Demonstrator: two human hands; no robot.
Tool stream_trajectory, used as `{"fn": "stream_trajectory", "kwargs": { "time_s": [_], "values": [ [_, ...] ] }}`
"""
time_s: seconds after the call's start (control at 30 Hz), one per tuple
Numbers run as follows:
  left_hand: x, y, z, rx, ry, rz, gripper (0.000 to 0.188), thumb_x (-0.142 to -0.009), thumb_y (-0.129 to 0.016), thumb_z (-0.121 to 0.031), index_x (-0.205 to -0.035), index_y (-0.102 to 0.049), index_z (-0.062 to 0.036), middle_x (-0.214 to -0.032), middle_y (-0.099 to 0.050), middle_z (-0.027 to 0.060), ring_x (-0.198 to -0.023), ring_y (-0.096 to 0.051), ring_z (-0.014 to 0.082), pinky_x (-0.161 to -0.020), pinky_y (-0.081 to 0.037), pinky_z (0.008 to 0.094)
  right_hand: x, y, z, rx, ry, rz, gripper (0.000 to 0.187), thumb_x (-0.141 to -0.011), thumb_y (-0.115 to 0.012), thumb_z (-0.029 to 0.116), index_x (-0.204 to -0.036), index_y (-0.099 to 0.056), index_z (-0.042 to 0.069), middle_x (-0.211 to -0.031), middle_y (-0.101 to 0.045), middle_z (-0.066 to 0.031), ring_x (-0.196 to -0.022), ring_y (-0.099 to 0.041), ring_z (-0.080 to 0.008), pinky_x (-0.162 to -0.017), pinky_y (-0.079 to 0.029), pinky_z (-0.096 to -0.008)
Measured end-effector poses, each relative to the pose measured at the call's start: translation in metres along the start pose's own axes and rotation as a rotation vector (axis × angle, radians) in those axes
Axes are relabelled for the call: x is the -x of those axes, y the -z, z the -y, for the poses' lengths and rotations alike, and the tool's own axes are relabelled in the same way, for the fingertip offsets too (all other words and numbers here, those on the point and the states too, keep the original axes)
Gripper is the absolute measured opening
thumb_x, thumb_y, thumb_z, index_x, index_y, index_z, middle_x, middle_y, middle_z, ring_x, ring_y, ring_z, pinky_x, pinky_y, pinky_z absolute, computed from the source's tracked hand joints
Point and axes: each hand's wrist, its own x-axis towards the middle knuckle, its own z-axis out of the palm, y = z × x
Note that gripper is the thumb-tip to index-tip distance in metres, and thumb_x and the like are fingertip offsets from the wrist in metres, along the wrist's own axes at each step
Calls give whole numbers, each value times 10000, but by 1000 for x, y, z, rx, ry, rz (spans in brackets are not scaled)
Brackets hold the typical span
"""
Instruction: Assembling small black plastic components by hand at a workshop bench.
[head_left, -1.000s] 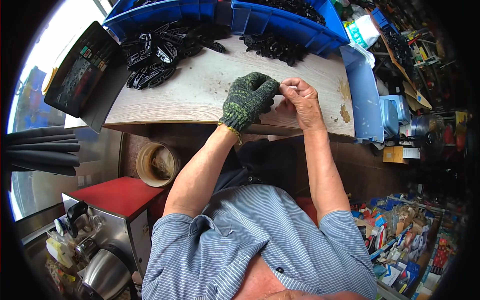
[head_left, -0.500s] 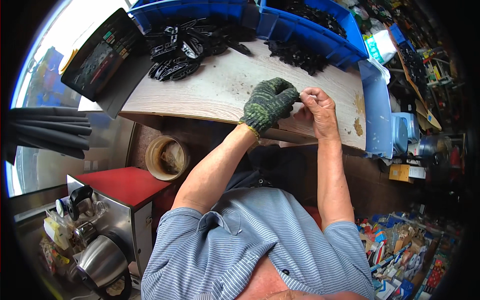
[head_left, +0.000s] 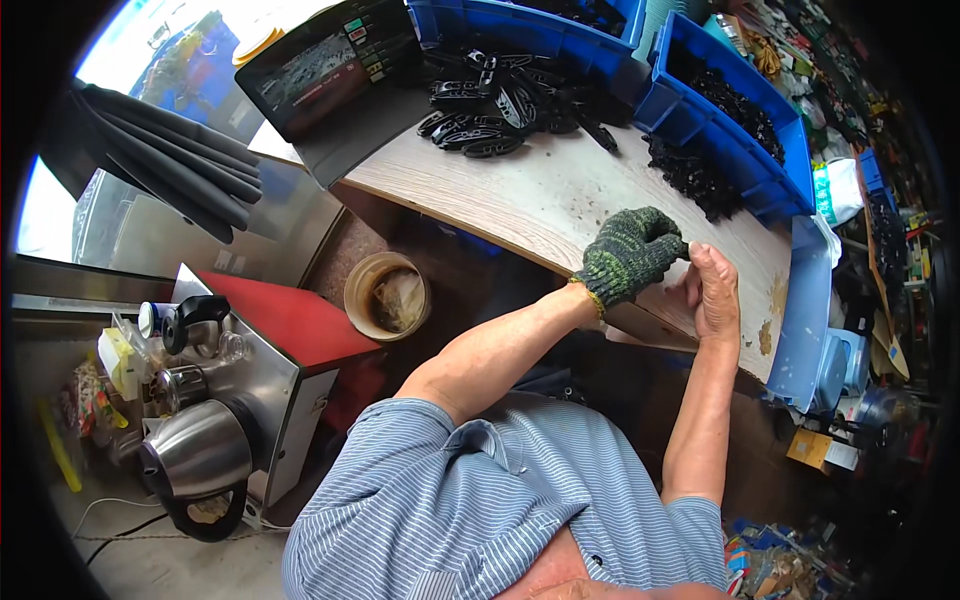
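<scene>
My left hand (head_left: 632, 252), in a dark green-and-black knitted glove, is over the front part of the wooden table (head_left: 480, 195). Its thumb and fingers are pinched together; whatever they hold is too small and hidden to name. My bare right hand (head_left: 714, 290) is close beside it, fingers curled in toward the glove's fingertips, and its contents cannot be made out. Beyond the hands lies a heap of small black parts (head_left: 692, 178). Farther left is a pile of glossy black elongated plastic pieces (head_left: 490, 115).
Blue crates (head_left: 735, 115) with black parts line the table's back. A dark screen-like device (head_left: 330, 75) stands at the left. Below are a bucket (head_left: 360, 290), a red-topped cabinet (head_left: 275, 315) and a steel kettle (head_left: 200, 450). A pale blue bin (head_left: 800, 310) adjoins the table's right end.
The whole view has turned, so the table and both hands appear farther right. My right hand's fingers have shifted from a pinch to a more upright position beside the glove.
</scene>
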Motion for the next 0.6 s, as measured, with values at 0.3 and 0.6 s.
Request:
{"fn": "stream_trajectory", "kwargs": {
  "time_s": [0.3, 0.6],
  "values": [
    [2, 1, 4, 177, -8, 87, 214, -922, -676, -153, -1046, -679, 22, -882, -716, 90, -740, -672, 135, -657, -554, 303, 0, -2, -8, 53, 84, 11, 395, -867, -751, 371, -666, -526, 116, -536, -491, 23, -453, -459, -74, -465, -460, -252],
    [-6, 1, 17, -365, -489, -45, 265, -884, -695, -242, -1081, -690, -65, -1090, -688, 162, -1010, -654, 339, -867, -527, 442, 1, 9, -15, -53, 160, -31, 351, -895, -710, 329, -675, -521, 131, -479, -447, 9, -427, -455, -104, -461, -414, -268]
  ]
}}
